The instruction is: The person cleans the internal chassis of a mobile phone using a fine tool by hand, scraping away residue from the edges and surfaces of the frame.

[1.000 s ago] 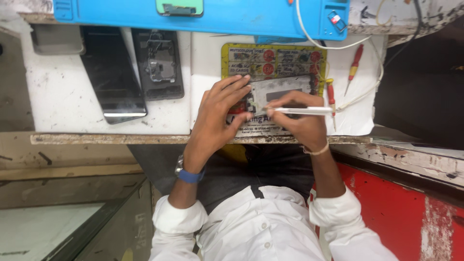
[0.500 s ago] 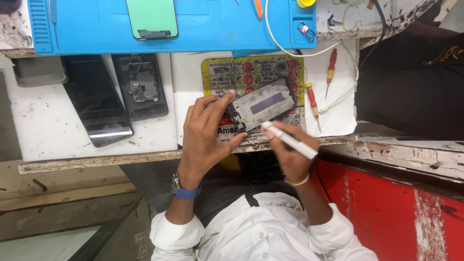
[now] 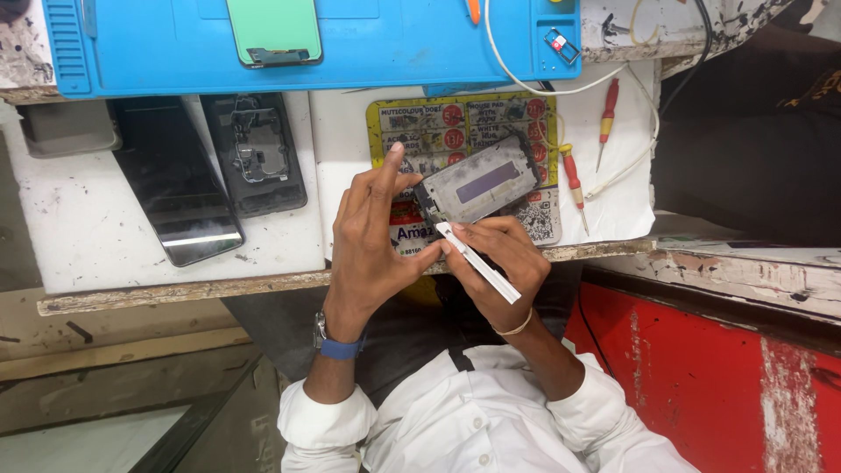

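There is one view only, from a camera on the person's head, looking almost straight down. It sits close above the left hand (image 3: pixel 372 241) and right hand (image 3: pixel 499 258), the white sleeves nearest the bottom edge, the bench (image 3: pixel 79 219) and blue mat (image 3: pixel 149 48) farther up.

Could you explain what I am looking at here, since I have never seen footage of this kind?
The picture comes from a camera worn on a person's head, looking down at their own two bare hands over a white worktable. The left hand steadies a grey phone panel, tilted up off a yellow printed card. The right hand holds a white flat tool with its tip at the panel's lower corner. Nearby lie two dark phone parts, two red-handled screwdrivers, a white cable and a blue mat carrying a green phone back.
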